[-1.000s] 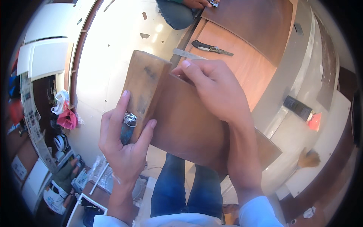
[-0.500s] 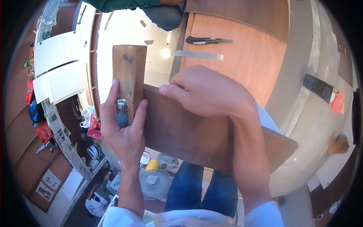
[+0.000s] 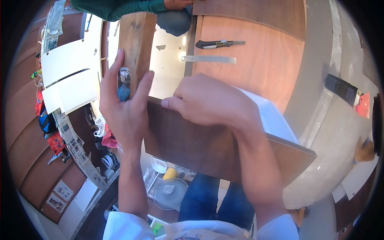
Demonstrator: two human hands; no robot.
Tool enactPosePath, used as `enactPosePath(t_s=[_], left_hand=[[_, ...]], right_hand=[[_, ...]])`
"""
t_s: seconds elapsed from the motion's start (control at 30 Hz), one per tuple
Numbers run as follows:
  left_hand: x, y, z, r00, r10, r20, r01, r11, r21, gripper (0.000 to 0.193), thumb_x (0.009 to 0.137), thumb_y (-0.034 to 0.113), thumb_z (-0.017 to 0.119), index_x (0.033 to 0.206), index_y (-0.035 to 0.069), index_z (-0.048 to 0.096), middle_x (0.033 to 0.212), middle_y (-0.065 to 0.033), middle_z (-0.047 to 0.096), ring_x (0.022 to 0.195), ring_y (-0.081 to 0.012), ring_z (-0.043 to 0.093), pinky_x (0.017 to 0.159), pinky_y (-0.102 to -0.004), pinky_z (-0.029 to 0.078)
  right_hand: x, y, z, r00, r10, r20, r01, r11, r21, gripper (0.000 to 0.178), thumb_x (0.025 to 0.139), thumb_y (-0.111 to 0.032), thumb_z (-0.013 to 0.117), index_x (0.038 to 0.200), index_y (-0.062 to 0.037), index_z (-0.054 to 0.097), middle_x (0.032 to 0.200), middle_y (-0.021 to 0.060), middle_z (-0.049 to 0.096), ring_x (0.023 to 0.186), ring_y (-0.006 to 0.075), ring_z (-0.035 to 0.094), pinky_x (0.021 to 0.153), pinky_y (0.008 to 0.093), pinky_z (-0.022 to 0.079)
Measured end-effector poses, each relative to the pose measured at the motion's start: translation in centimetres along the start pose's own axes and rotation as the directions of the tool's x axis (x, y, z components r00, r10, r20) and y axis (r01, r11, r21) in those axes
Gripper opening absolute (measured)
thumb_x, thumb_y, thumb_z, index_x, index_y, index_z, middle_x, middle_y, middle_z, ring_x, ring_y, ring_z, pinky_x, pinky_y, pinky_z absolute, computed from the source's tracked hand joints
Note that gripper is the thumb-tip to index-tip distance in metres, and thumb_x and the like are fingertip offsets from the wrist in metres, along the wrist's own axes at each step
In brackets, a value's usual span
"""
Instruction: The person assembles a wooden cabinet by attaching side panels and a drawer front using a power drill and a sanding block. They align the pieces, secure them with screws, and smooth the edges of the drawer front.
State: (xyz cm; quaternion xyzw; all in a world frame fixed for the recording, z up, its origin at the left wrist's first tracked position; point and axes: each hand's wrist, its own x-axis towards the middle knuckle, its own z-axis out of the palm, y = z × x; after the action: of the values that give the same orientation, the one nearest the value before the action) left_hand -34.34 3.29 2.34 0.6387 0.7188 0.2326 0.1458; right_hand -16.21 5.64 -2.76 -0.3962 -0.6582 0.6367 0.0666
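Observation:
My left hand (image 3: 126, 96) is wrapped round a long wooden block (image 3: 137, 48), which stands out beyond the fingers. A small blue piece with silvery wire or string (image 3: 124, 86) shows between thumb and forefinger; what it is I cannot make out. My right hand (image 3: 216, 100) grips the upper edge of a dark brown board (image 3: 196, 144), its thumb lying along that edge and its other fingers mostly hidden. The board slants in front of my legs, its left end close by the left hand and wrist.
A utility knife (image 3: 220, 44) and a metal ruler (image 3: 209, 59) lie on a light brown wooden panel (image 3: 256, 72). At the top is another person's green sleeve (image 3: 140, 7). A dark box (image 3: 341, 89) lies to the right; a round clear lid (image 3: 170, 194) sits below the board.
My left hand has moved away from me with the wooden block, beyond the board's upper edge. My right hand has shifted slightly left, still gripping the board.

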Motion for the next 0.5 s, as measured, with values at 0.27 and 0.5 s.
enactPosePath(t_s=[0.27,0.5], left_hand=[[1.2,-1.7,-5.3,0.963,-0.156,-0.221,0.138,0.986,-0.097,0.067,0.095,0.021,0.085,0.155,0.009,0.057,0.109,-0.0081,0.070,0.089,-0.0107,0.066,0.073,-0.0260,0.054],[-8.6,-4.8,-10.3,0.772,-0.636,-0.011,0.557,0.684,-0.470,0.063,0.107,0.037,0.064,0.152,-0.003,0.046,0.120,-0.0202,0.068,0.102,-0.0224,0.070,0.084,-0.0360,0.060]], right_hand=[[1.5,-0.2,2.0,0.895,-0.303,-0.328,0.321,0.947,0.003,0.028,0.100,-0.025,0.067,0.109,-0.0016,0.078,0.101,0.0229,0.074,0.092,0.0421,0.070,0.087,0.0469,0.055],[2.7,-2.4,4.3,0.914,-0.264,-0.309,0.274,0.962,-0.013,0.034,0.091,-0.026,0.079,0.116,-0.0033,0.077,0.105,0.0188,0.075,0.092,0.0364,0.072,0.086,0.0444,0.057]])
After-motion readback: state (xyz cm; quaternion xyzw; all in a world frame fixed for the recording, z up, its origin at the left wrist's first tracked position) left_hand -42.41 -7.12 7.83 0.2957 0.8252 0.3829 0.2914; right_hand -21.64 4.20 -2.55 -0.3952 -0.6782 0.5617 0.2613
